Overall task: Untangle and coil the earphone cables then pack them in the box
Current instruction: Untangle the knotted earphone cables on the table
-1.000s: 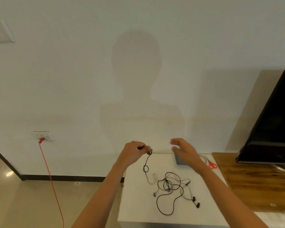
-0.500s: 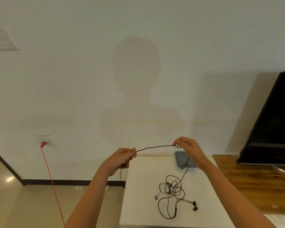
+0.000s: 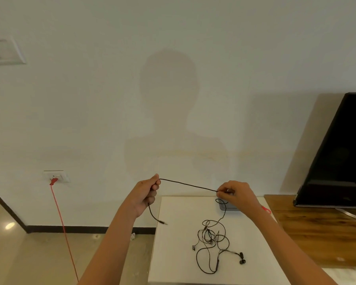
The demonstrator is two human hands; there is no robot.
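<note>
The earphone cable (image 3: pixel 188 184) is thin, black and matte; one stretch runs nearly straight in the air between the hands. The left hand (image 3: pixel 146 195) has its fingers curled around it, and the end with the small plug hangs below the fist; the right hand (image 3: pixel 237 195) pinches it between thumb and fingertips; from there it drops into a loose tangle (image 3: pixel 209 236) on the smooth white table (image 3: pixel 173 254). The grey box (image 3: pixel 224 207) is mostly hidden behind the right hand.
</note>
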